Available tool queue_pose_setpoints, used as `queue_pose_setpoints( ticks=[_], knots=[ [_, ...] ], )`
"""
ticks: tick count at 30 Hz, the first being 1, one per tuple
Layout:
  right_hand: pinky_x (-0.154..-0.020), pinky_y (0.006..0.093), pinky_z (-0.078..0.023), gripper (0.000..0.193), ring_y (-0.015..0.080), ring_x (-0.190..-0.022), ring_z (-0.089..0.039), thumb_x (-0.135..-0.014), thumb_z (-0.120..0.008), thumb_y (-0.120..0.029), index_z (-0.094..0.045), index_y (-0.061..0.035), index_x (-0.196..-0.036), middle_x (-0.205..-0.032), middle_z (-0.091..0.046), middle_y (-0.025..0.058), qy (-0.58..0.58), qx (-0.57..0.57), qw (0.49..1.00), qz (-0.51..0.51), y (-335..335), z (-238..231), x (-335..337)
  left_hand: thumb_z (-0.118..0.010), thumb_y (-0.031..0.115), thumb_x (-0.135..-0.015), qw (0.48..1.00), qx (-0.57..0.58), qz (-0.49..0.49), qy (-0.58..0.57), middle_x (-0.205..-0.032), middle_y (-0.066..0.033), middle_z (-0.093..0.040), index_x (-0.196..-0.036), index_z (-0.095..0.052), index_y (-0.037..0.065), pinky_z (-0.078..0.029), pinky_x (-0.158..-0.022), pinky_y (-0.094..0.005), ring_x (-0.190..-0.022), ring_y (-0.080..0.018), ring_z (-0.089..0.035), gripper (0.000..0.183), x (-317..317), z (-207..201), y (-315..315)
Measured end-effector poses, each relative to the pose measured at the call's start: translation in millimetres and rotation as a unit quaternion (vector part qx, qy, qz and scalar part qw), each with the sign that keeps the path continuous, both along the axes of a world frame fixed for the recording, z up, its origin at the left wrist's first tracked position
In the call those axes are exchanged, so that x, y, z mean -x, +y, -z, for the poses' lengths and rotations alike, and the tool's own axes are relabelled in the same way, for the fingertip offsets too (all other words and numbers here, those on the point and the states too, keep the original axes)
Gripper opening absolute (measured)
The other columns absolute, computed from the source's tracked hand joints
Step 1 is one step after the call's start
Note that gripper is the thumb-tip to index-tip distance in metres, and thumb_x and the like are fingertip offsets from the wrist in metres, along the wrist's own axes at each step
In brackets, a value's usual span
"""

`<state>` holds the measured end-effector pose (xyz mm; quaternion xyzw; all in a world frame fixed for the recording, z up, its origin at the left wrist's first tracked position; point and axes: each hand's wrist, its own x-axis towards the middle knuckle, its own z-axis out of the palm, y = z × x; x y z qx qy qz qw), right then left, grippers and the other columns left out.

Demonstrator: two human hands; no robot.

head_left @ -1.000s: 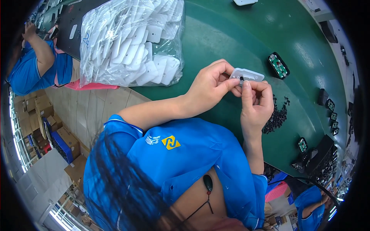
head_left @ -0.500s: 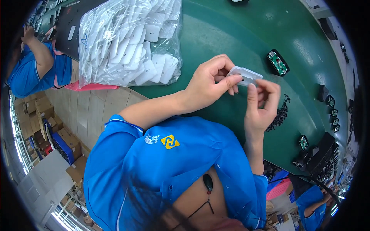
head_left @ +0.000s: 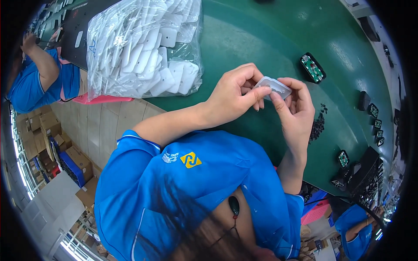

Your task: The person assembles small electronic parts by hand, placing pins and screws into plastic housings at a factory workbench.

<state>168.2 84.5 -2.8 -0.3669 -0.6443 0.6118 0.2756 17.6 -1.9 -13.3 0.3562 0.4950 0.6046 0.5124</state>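
Note:
Both hands hold one small white translucent plastic shell (head_left: 275, 86) above the green table (head_left: 244, 39). My left hand (head_left: 233, 93) pinches its near edge with thumb and fingers. My right hand (head_left: 296, 111) grips the other side, its thumb pressing on the shell's face. A pile of small black parts (head_left: 318, 126) lies on the table just right of my right hand. A black case with a green circuit board (head_left: 312, 68) rests further up the table.
A clear bag of white plastic shells (head_left: 143, 48) lies at the table's left end on a pink tray (head_left: 102, 99). More black cases with boards (head_left: 374, 117) line the right side. Another person in blue (head_left: 39, 74) works at the left; cardboard boxes (head_left: 52, 139) stand on the floor.
The hands have turned the shell slightly and my right thumb has moved onto its face. The small dark piece seen at the fingertips a second ago is no longer visible.

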Motion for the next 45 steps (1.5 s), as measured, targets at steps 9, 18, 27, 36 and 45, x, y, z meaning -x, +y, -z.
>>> queue_pose_setpoints(
  ticks=[9,18,27,36,45],
  knots=[
    [-0.05,0.0166,-0.028,0.017,0.001,-0.059,-0.036,-0.08,-0.07,-0.004,-0.06,-0.0009,-0.094,-0.078,-0.056,-0.0039,-0.075,-0.026,0.995,-0.055,8,-9,1,-0.055,0.009,-0.094,0.996,0.046,0.055,-0.045,-0.084,-0.0097,-0.063,-0.1,-0.054,-0.003,-0.052,-0.064,-0.0247,-0.071,-0.013,-0.064,0.013,9,7,-2],
    [-0.058,0.0155,-0.039,0.028,0.0027,-0.068,-0.049,-0.08,-0.073,-0.004,-0.057,0.0005,-0.102,-0.084,-0.057,0.0005,-0.002,0.102,0.995,0.004,11,16,11,-0.049,0.005,-0.096,0.997,0.031,-0.008,-0.077,-0.086,-0.0151,-0.062,-0.107,-0.049,-0.007,-0.054,-0.058,-0.0259,-0.066,-0.0191,-0.065,0.016,20,17,15],
    [-0.082,0.035,-0.042,0.044,0.0245,-0.093,-0.054,-0.069,-0.08,-0.019,-0.06,-0.008,-0.106,-0.101,-0.056,0.0077,-0.266,-0.544,0.791,0.085,70,6,-9,-0.057,0.006,-0.088,0.934,0.032,-0.048,0.354,-0.082,-0.0132,-0.06,-0.091,-0.057,0.001,-0.049,-0.055,-0.0339,-0.063,-0.0226,-0.061,0.006,50,39,69],
    [-0.084,0.0317,-0.046,0.035,0.0196,-0.094,-0.059,-0.08,-0.071,-0.015,-0.058,-0.0023,-0.11,-0.104,-0.062,0.0078,-0.187,-0.215,0.957,0.048,102,18,-30,-0.068,0.031,-0.079,0.8,0.011,-0.052,0.597,-0.093,-0.0124,-0.053,-0.1,-0.057,0.005,-0.047,-0.074,-0.0387,-0.085,-0.0305,-0.055,0.035,26,27,60],
    [-0.085,0.0317,-0.046,0.032,0.0222,-0.097,-0.059,-0.082,-0.07,-0.017,-0.062,-0.0025,-0.109,-0.107,-0.059,0.009,-0.224,-0.31,0.924,-0.02,94,9,-32,-0.071,0.021,-0.073,0.75,-0.049,-0.048,0.658,-0.108,-0.0117,-0.053,-0.113,-0.049,0.003,-0.041,-0.085,-0.0375,-0.102,-0.0285,-0.05,0.05,12,34,37]
  ],
)
